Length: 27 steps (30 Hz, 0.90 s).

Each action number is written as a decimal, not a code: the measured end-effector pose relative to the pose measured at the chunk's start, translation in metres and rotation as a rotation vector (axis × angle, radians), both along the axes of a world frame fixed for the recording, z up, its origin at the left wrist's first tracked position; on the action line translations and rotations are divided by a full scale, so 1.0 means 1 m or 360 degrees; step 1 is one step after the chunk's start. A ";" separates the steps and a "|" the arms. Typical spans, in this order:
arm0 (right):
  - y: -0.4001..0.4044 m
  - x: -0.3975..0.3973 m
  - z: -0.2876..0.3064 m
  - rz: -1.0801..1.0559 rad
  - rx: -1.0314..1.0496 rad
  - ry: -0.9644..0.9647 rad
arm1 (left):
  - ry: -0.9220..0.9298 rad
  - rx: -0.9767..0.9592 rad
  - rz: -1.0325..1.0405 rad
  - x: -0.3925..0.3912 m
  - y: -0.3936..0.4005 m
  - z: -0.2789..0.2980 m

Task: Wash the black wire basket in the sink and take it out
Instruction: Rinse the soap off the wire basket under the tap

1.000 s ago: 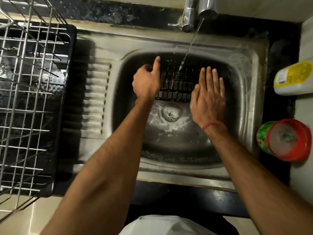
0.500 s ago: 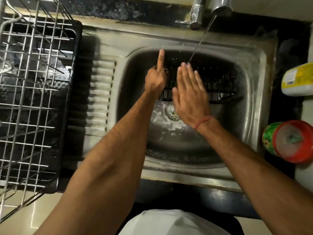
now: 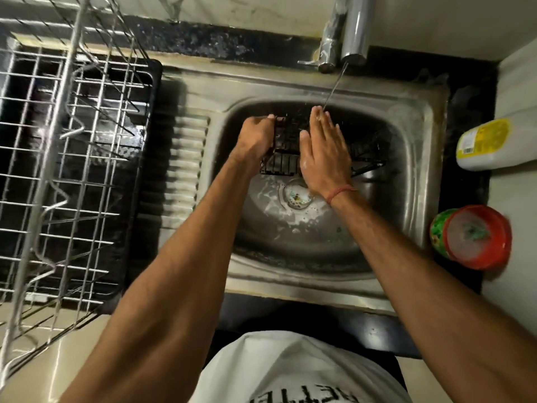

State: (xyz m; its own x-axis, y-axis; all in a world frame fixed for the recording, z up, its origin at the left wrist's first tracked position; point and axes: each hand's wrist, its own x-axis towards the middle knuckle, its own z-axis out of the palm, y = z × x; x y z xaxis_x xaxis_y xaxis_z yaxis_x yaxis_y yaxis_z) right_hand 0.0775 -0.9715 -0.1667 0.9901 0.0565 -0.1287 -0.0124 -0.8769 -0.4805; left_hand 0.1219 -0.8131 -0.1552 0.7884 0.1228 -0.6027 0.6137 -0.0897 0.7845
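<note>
A silver wire dish rack (image 3: 58, 158) sits on a black tray (image 3: 139, 181) left of the basin, while on the right a white bottle with a yellow label (image 3: 491, 144) lies near a red-rimmed tub (image 3: 476, 238) holding what may be soapy paste.

Wire basket (image 3: 369, 152) in sink (image 3: 418, 117), at back, under tap (image 3: 353, 33). Drain (image 3: 296, 196) in front of basket. Drying rack (image 3: 66, 158) left of sink. Bottle (image 3: 491, 144) and tub (image 3: 476, 237) right of sink.

Dim warm light, glare on steel, soft blur, wide-angle edge bending
</note>
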 end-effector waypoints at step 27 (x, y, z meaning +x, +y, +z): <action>0.028 0.094 0.045 -0.0554 0.0626 0.0380 | -0.0767 0.1616 -0.0586 -0.011 0.012 0.062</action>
State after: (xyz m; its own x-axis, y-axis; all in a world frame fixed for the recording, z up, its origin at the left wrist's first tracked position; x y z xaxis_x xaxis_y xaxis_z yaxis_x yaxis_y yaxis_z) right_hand 0.1712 -0.9440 -0.1217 0.9049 -0.1787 -0.3863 -0.4166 -0.5578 -0.7179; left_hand 0.1104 -0.8012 -0.0930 0.9957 0.0919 0.0095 0.0807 -0.9150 0.3952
